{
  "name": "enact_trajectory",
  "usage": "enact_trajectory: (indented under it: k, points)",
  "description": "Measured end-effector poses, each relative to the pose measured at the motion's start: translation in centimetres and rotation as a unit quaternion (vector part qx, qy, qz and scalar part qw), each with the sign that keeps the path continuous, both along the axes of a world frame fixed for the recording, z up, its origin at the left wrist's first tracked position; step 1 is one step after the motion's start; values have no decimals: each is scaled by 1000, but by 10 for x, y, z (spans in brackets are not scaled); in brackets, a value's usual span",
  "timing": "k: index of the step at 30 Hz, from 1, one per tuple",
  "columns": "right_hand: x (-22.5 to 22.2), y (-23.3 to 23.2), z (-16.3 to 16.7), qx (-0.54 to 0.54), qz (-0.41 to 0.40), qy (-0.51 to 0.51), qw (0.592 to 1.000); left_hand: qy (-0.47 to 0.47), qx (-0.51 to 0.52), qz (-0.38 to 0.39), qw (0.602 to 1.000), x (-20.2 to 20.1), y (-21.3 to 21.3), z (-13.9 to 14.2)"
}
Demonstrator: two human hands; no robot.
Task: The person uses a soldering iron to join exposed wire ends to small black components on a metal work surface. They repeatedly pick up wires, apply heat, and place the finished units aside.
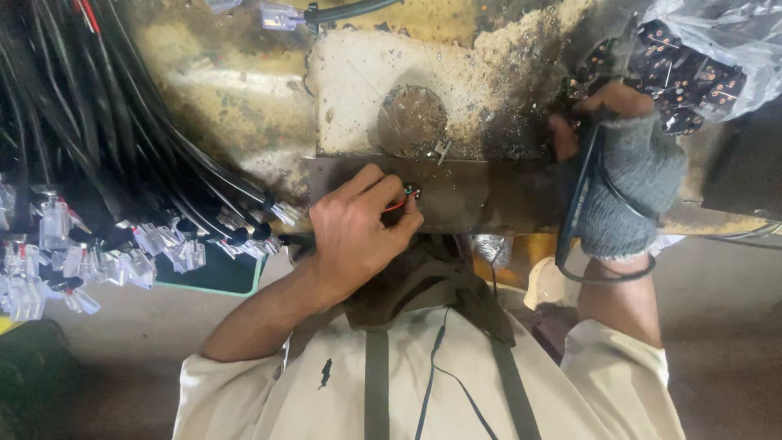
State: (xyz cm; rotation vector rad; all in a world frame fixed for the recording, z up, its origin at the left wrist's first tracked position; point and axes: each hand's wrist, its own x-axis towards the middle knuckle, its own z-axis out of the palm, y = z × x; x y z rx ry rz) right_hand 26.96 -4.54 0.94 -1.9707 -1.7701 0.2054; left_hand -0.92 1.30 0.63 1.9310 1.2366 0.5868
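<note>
- Grimy yellow bench (244, 90), stained and crusted with dust, fills the upper view; a pale plate (358, 81) with a round hole (411, 121) lies on it.
- Along the bench's near edge runs a dark metal strip (472, 195).
- Left hand (358, 232), bare, rests on the strip. Its thumb and forefinger are pinched together on a small part (411, 192) with red and green wires, held against the strip.
- Right hand (619, 175) wears a grey fingerless glove and lies at the strip's right end. Its fingers are curled, tips reaching into a heap of small black switches (684, 69); whether they grip one I cannot tell.
- Those switches sit in a clear plastic bag (733, 33) at the upper right.
- A black cord (570, 236) loops around the right wrist.
- On the left hangs a thick bundle of black cables (98, 122), ending in clear plastic connectors (106, 261) that spill over the edge.
- A small metal clip (442, 149) lies just below the hole.
- Below, the person's cream shirt (407, 383) and a thin black wire (436, 375) down the chest show.
</note>
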Motion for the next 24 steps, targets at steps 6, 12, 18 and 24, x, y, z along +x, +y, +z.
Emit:
enact_trajectory:
  k: [6, 12, 18, 24]
  points:
    - [-9, 11, -8, 28, -41, -41, 998, 4, -6, 8, 1000, 0, -2, -1]
    - [-15, -13, -1, 54, -66, 115, 990, 6, 6, -6, 1000, -2, -2, -5]
    - [-50, -14, 17, -106, -92, 140, 980, 1, 16, 0, 1000, -1, -4, -8]
    - [-42, 1, 39, -127, 125, -49, 983, 4, 9, -7, 1000, -2, -1, -5]
